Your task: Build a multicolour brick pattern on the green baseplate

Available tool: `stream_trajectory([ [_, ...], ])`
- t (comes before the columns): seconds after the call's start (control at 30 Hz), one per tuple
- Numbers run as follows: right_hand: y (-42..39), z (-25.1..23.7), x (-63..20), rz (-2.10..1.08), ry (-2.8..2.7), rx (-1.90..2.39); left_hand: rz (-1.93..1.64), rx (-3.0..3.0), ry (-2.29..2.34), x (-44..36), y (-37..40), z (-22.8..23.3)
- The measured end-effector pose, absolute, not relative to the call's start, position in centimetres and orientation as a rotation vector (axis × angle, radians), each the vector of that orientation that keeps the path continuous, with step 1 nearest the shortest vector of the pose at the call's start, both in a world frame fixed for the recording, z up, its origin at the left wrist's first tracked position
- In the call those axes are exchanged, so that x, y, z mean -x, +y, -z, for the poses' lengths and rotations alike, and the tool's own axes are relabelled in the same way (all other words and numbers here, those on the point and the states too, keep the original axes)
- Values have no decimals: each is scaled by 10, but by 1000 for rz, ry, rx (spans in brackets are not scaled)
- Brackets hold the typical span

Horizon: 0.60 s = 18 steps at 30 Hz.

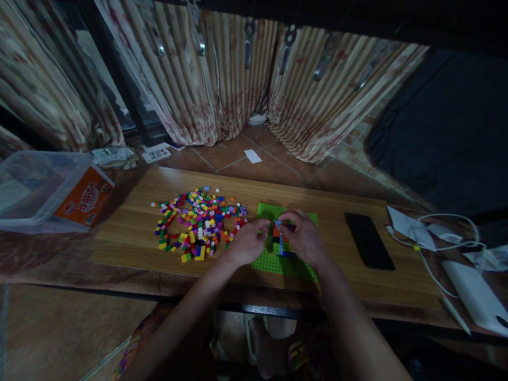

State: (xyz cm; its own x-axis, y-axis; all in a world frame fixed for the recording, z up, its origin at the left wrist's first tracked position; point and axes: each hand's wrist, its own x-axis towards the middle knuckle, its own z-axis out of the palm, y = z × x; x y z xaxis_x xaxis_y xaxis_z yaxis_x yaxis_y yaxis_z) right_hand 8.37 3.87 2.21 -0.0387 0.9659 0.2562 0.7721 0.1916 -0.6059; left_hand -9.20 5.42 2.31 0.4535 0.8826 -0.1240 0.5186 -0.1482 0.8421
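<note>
A green studded baseplate [264, 263] lies on the wooden board, with a small build of blue, orange and dark bricks [281, 244] on it. Over its right half, my right hand [304, 238] is closed, with a light-blue brick [278, 223] at its fingertips. My left hand [249, 243] hovers at the plate's left edge, fingers curled together. Whether it pinches a small piece cannot be made out. Just left of it spreads a pile of loose toy bricks [204, 222] in many colours. My right hand hides part of the build.
A black phone [369, 241] rests on the wooden board [130, 233] to the right. Beyond it are a white cable [448, 216], papers [410, 227] and a white power bank-like box [476, 296]. A clear plastic tub [43, 190] with an orange label stands at left.
</note>
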Motion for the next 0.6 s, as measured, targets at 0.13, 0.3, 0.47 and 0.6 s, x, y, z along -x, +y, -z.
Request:
stream_trajectory([
  [0.13,40,-19,-84,-433,-1853,1635,-493,-1872,1171,88,51,-23],
  [0.3,41,-17,-85,-513,-1749,1622,-492,-1907,1176,86,49,-25],
  [0.47,39,-19,-84,-591,-1612,1706,-459,-1908,1212,86,46,-27],
  [0.6,39,-20,-84,-680,-1559,1753,-446,-1939,1219,84,44,-26],
])
